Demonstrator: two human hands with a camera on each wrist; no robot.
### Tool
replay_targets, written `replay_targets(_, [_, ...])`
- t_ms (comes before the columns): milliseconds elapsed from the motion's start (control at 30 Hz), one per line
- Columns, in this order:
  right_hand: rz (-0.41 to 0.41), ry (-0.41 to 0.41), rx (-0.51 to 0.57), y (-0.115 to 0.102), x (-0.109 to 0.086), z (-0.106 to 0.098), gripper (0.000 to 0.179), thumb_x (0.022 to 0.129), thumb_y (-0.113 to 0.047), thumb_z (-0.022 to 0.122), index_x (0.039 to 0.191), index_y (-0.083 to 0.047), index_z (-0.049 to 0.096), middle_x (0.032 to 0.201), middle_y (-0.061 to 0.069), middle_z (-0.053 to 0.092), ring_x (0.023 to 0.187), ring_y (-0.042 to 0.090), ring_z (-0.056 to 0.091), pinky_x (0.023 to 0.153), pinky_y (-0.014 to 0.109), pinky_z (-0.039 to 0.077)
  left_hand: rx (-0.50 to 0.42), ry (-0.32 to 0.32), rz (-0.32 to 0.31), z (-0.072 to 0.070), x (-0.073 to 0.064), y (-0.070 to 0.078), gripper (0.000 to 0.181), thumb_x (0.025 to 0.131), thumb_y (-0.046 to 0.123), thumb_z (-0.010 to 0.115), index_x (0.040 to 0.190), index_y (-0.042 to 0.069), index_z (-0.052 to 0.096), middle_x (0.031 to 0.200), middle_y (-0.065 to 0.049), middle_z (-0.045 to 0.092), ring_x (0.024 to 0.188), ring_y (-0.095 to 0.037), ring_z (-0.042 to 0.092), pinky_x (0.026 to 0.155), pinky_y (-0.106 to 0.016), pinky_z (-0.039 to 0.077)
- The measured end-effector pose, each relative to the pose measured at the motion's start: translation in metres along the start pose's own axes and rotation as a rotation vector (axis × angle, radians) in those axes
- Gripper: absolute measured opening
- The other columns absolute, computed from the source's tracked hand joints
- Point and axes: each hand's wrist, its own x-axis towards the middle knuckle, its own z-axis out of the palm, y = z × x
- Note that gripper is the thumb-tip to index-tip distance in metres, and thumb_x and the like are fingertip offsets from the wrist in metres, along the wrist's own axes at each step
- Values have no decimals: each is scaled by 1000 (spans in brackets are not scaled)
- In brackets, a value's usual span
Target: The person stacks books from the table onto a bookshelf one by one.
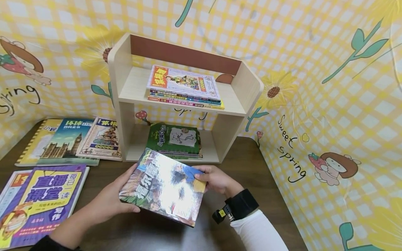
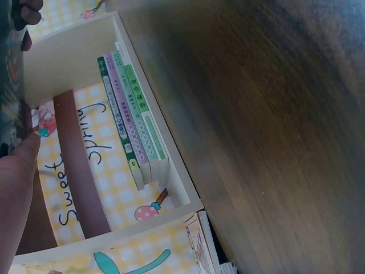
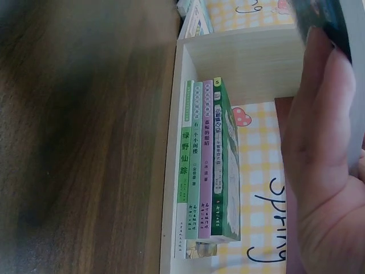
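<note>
Both hands hold a glossy book (image 1: 166,188) in front of the shelf, its cover facing up and tilted. My left hand (image 1: 116,195) grips its left side, the thumb along the lower edge. At the upper right corner my right hand (image 1: 216,179) pinches it between thumb and fingers. A green book (image 1: 172,137) tops a stack lying flat on the lower shelf just behind. In the right wrist view the spines of that stack, green and purple (image 3: 206,160), show clearly. Part of the right hand (image 3: 322,148) and the held book's edge appear there too.
A small wooden bookshelf (image 1: 230,139) stands at the back of the dark table (image 1: 251,170). Its upper level bears a book stack (image 1: 185,83). Several books lie on the left, among them a purple one (image 1: 50,202) and a teal one (image 1: 67,139). Patterned cloth surrounds the table.
</note>
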Motion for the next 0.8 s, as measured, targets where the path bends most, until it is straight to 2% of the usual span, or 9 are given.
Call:
replay_targets(133, [-10,59,39,0,2,1,41,100,-9,51,138,4,48,87,0,69,66,11,65,54,26,55,-11,27,1,1,-1,0,121,66,32,88,156,11,9,151,-33,23,132,-54,29,99,-69,31])
replay_targets(233, [-21,140,81,0,5,5,41,99,-10,52,138,3,48,84,-1,68,64,9,64,54,24,53,-26,47,-13,2,-1,0,120,68,30,88,156,11,8,152,-33,22,133,-54,28,99,-68,30])
replay_targets(367, [-76,281,171,2,9,12,46,100,-14,51,143,-2,41,92,1,67,71,10,65,62,26,55,-74,87,-42,8,0,2,120,70,25,87,157,14,5,153,-32,19,135,-54,25,101,-69,27])
replay_targets(500, [-148,395,211,3,12,21,54,101,-18,50,150,-7,31,99,5,66,76,12,66,67,28,56,-125,134,-79,16,3,4,120,72,23,86,156,19,0,156,-30,13,137,-53,20,103,-69,24])
replay_targets(667, [-203,455,223,4,12,32,62,101,-17,49,155,-10,18,112,13,64,76,11,65,65,25,54,-147,193,-130,21,6,6,120,74,24,85,156,21,-4,157,-27,10,139,-52,17,105,-68,21])
replay_targets(800, [-237,472,185,6,11,40,63,101,-13,49,155,-12,17,126,22,57,75,9,63,65,22,52,-161,232,-150,23,10,7,121,75,25,84,155,23,-6,157,-28,10,139,-52,15,107,-68,19])
